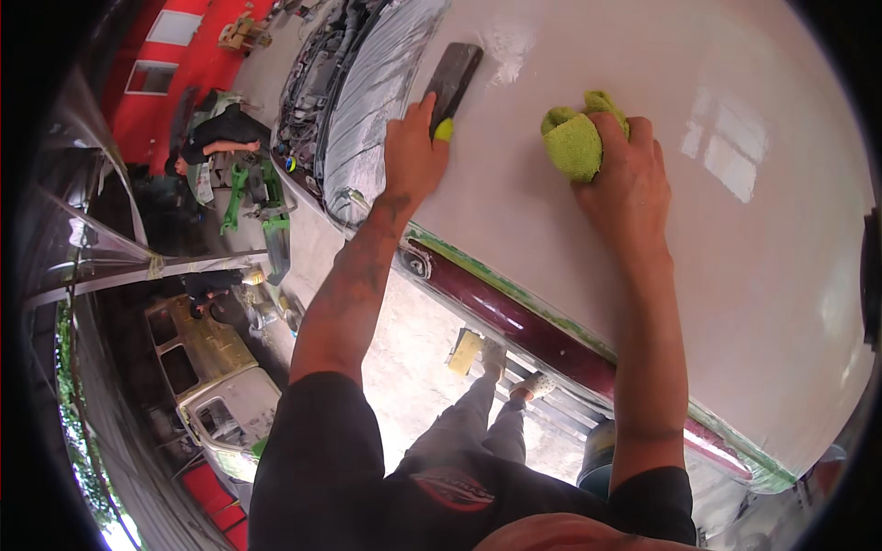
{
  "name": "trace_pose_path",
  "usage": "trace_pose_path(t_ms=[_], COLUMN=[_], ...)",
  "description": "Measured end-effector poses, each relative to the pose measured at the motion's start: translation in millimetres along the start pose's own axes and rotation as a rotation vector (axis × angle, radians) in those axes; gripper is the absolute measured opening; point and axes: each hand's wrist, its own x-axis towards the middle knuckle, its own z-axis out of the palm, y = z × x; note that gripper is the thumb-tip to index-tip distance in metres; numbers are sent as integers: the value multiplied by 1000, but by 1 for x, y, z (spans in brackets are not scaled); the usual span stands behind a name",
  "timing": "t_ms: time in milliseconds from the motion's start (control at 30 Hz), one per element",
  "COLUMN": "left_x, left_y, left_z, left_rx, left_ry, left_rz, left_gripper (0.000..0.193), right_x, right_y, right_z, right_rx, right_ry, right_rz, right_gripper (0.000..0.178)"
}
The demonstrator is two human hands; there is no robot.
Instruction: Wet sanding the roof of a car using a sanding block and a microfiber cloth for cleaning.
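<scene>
The left hand (413, 156) presses a dark sanding block (452, 78) flat against a white car panel (735, 303). The block's long axis runs from the fingers up and slightly to the right, so its far end points away from the person, toward a dull, whitish sanded patch (507, 46) just beyond it. The fingers lie clamped over the near end of the block, and a small yellow-green piece (444, 130) shows under the fingertips. The right hand (625, 179) rests on the same panel, well to the right of the block, its fingers clenched around a bunched yellow-green cloth (574, 138) that sticks out past the knuckles.

The panel is smooth and glossy, mirroring a window near the right fingers. Below both wrists it ends at a dark red edge (514, 321) with a strip of green masking tape (551, 317) along it. Left of the left fingers lies a sheet of clear plastic film (372, 101) over the next part of the car, and past that an open engine bay (312, 83).

The place is a workshop with a pale concrete floor (413, 367) and a red wall (197, 55) at the far left. Another person (216, 138) in dark clothes bends over near green metal frames (253, 197). A stripped pale van body (216, 386) stands at the lower left. The person's own legs and shoes (514, 376) show beneath the panel edge, beside a blue drum (597, 455).
</scene>
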Motion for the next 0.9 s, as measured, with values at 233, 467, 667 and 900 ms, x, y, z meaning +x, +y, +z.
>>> trace_pose_path(t_ms=[233,467,667,900], left_x=[-34,53,-48,97], left_y=[1,-7,5,7], left_z=[-6,1,-12,6], left_rx=[29,-1,-7,-4], left_ry=[-11,-5,-29,-22], left_rz=[119,-49,95,-247], left_gripper=[59,58,59,54], right_x=[3,4,5,3], right_y=[-3,-7,-6,-11], right_z=[-6,-4,-10,-3], right_rx=[2,-2,-1,-33], right_ry=[-32,-113,-124,-106], right_rz=[42,120,132,124], right_gripper=[39,50,49,49])
